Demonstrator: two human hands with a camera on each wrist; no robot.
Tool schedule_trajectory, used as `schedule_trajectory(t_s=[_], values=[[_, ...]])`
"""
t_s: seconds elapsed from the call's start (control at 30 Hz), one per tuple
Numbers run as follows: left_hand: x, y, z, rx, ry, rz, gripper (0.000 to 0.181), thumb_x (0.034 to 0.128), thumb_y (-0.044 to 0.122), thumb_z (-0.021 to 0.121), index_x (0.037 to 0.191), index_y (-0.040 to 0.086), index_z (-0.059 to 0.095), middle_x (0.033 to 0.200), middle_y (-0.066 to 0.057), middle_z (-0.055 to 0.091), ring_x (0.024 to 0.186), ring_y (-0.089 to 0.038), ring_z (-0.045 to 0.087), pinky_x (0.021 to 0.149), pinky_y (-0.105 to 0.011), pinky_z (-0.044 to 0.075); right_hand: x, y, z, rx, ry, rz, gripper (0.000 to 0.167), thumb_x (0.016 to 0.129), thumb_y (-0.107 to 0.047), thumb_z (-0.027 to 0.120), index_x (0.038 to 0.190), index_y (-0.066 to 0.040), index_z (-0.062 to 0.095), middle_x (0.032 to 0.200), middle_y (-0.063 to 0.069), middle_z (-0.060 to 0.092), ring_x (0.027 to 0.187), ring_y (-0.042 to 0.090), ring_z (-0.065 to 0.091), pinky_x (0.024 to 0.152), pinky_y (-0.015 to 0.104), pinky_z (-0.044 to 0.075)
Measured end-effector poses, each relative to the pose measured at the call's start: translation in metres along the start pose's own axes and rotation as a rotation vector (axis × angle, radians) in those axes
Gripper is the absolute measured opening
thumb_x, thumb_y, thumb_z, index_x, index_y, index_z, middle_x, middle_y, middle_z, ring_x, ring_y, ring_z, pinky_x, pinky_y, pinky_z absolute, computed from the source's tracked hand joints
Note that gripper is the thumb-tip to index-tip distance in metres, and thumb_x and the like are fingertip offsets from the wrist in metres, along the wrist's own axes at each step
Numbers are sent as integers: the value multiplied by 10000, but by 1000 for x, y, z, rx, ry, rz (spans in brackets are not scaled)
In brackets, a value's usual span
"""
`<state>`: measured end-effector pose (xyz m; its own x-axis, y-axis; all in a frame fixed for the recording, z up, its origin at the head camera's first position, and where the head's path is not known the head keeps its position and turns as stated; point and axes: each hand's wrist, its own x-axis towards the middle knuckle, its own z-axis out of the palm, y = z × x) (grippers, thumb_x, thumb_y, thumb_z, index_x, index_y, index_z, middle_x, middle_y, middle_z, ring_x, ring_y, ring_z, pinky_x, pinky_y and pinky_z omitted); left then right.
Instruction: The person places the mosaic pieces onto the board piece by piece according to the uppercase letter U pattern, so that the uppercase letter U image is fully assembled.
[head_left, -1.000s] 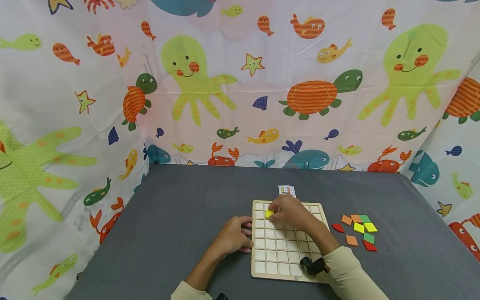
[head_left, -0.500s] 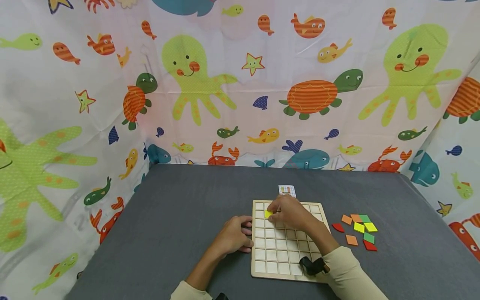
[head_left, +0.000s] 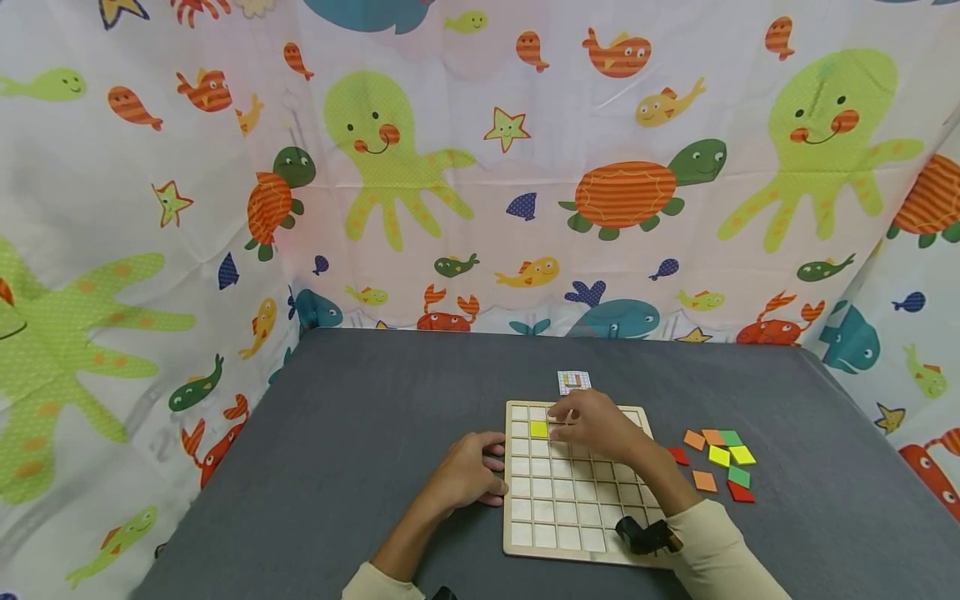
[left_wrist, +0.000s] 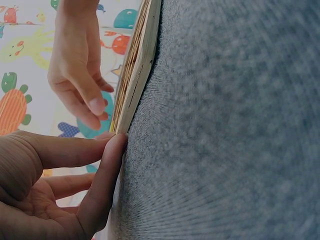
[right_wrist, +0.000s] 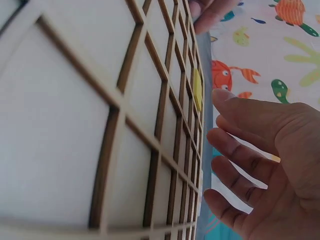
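Left grip (head_left: 467,471) spread against the gridded board (head_left: 543,511).
One yellow tile (head_left: 538,429) in its second column, second-farthest row; beyond, one card (head_left: 574,381), print too small to read; right grip (head_left: 596,425) loosely spread overhead; nine loose tiles (head_left: 718,456): three orange, two yellow, two green, two red.

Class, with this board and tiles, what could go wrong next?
The right hand, beside the yellow tile on the board, might nudge it out of place. The right forearm, overlapping a loose red tile in the head view, could sweep it away. The left hand, at the board's edge, might shift it.
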<state>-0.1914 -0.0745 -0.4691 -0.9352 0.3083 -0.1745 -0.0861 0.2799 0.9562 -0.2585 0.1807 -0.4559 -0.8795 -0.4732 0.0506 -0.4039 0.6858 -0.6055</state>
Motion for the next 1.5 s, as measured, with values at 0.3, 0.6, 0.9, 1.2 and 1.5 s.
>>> schedule_trajectory(t_s=[0.3,0.6,0.9,1.2,1.5], values=[[-3,1,0,-7,-4,5,776,747,-224,764,1476,-79,542,1282,-191,613,1062,-286,675,629,-374,678,-24,9,-16,16,32,26,299,959,-198,799,1207,-32,774,1162,105,737,1032,270,634,800,411,562],[-3,0,0,-9,-2,7,767,755,-218,764,1476,-77,543,1279,-192,619,1029,-280,691,628,-377,678,-44,24,-30,-10,79,47,327,957,-197,800,1236,-31,762,1138,95,736,1030,269,633,794,395,554],[-4,1,0,-16,-5,15,773,751,-218,763,1478,-77,541,1285,-191,619,1048,-293,689,627,-392,679,-66,39,-44,-52,107,102,379,944,-225,817,1273,-51,744,1159,97,734,1078,322,646,845,497,582],[-3,0,0,-7,-3,8,759,759,-212,766,1472,-70,551,1276,-184,618,1041,-276,683,632,-379,679,-84,54,-56,-65,131,169,439,932,-258,831,1291,-26,730,1202,140,729,1112,356,668,903,589,596],[-2,0,0,-18,-2,2,762,757,-212,767,1474,-68,551,1274,-177,617,1034,-269,680,633,-377,679,-106,74,-66,-78,153,234,449,927,-279,838,1292,-40,732,1244,155,733,1178,402,652,950,642,561]])
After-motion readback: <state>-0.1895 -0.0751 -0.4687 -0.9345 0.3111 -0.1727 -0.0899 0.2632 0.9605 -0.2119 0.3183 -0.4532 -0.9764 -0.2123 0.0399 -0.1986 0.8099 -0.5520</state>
